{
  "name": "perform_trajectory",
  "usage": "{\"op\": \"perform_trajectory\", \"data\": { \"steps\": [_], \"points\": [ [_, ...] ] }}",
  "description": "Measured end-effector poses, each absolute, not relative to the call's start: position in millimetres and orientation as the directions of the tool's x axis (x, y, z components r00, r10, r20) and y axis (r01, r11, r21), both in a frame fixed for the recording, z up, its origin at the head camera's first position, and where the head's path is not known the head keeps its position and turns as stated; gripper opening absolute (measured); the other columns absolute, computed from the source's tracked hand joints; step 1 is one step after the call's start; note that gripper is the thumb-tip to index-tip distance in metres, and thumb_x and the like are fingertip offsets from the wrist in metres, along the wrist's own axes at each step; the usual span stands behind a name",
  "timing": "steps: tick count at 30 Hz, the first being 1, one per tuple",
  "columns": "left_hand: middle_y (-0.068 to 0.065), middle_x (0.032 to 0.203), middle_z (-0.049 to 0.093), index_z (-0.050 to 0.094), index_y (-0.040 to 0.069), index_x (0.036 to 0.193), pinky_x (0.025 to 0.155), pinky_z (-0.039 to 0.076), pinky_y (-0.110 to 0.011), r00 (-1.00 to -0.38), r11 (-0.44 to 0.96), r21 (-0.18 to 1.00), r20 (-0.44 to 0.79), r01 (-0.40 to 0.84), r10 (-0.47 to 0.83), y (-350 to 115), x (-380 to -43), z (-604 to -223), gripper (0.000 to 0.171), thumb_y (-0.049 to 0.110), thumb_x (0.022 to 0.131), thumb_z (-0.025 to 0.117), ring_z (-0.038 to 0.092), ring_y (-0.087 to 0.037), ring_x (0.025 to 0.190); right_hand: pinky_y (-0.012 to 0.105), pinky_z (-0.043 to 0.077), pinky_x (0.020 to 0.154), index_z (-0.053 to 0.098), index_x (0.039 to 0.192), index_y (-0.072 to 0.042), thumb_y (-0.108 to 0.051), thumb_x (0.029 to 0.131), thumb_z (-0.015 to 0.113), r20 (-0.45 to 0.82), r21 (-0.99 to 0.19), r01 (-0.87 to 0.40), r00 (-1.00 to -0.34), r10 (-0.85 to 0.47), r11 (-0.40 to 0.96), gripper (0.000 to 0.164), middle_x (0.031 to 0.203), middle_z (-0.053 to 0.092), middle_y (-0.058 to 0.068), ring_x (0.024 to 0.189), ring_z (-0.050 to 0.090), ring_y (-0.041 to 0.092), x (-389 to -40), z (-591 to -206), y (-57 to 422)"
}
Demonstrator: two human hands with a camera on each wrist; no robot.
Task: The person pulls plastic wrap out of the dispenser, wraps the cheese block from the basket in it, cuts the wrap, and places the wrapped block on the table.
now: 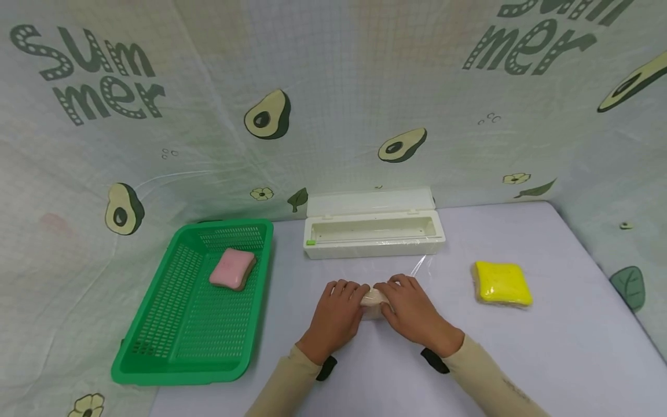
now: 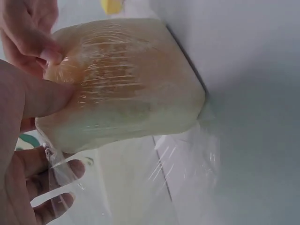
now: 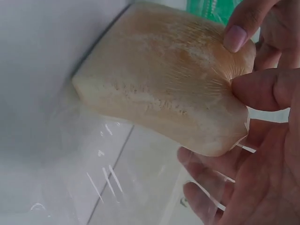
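Note:
A pale, brownish bread-like block (image 2: 126, 84) stands on edge on the table, clear cling film (image 2: 197, 159) stretched over its face. My left hand (image 1: 336, 313) grips its upper left, the thumb pressing the wrinkled film. From the other side my right hand (image 1: 414, 310) pinches the top, its thumb (image 3: 258, 89) gathering the film into creases. In the head view the hands hide most of the block. Loose film trails from the block's far side, below the spread fingers in both wrist views.
A white cling film dispenser (image 1: 372, 249) with its lid raised stands at the back. To the left, a green basket (image 1: 255, 324) holds a pink bread-shaped block (image 1: 233, 269). A yellow block (image 1: 502, 283) in clear film lies to the right. A patterned curtain (image 1: 333, 75) hangs behind.

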State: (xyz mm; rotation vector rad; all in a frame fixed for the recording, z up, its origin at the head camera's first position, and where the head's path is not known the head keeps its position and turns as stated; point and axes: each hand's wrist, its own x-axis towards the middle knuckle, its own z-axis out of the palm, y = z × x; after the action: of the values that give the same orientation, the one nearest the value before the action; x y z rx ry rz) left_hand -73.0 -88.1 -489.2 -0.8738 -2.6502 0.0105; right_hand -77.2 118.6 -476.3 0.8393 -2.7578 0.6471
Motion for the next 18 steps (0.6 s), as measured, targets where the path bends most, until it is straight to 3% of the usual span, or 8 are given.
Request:
{"op": "perform_trajectory", "data": {
  "steps": [7,11,18],
  "points": [
    [-0.001,0.126,0.068,0.068,0.019,0.127,0.105,0.048,-0.039,-0.79,0.843,-0.095,0.306,0.529,0.531,-82.1,-93.3,-491.9,0.029,0.026,0.099,0.074,0.061,-0.021,0.119,0.058,0.047,0.102,0.071,0.124,0.004,-0.003,0.093,0.069,0.302,-0.294,-0.556,-0.826,-0.476,0.777,0.032,0.123,0.066,0.021,0.123,0.055,0.044,-98.9,-482.9,115.5],
    [-0.005,0.13,0.063,0.073,0.016,0.124,0.106,0.045,-0.041,-0.827,0.878,-0.076,0.306,0.473,0.472,-76.9,-103.6,-494.9,0.025,0.024,0.1,0.074,0.057,-0.023,0.123,0.058,0.047,0.102,0.071,0.126,0.002,0.0,0.088,0.076,0.367,-0.256,-0.563,-0.809,-0.46,0.786,0.039,0.129,0.06,0.023,0.125,0.055,0.045,-105.8,-489.5,112.5],
    [-0.004,0.129,0.064,0.069,0.015,0.137,0.103,0.043,-0.042,-0.86,0.925,-0.136,0.341,0.355,0.38,-64.7,-114.6,-501.1,0.046,0.023,0.093,0.082,0.055,-0.023,0.122,0.053,0.045,0.104,0.061,0.138,0.002,-0.011,0.079,0.091,0.38,-0.188,-0.554,-0.802,-0.46,0.811,0.067,0.136,0.061,0.019,0.127,0.057,0.037,-104.7,-502.3,106.9]
  ]
}}
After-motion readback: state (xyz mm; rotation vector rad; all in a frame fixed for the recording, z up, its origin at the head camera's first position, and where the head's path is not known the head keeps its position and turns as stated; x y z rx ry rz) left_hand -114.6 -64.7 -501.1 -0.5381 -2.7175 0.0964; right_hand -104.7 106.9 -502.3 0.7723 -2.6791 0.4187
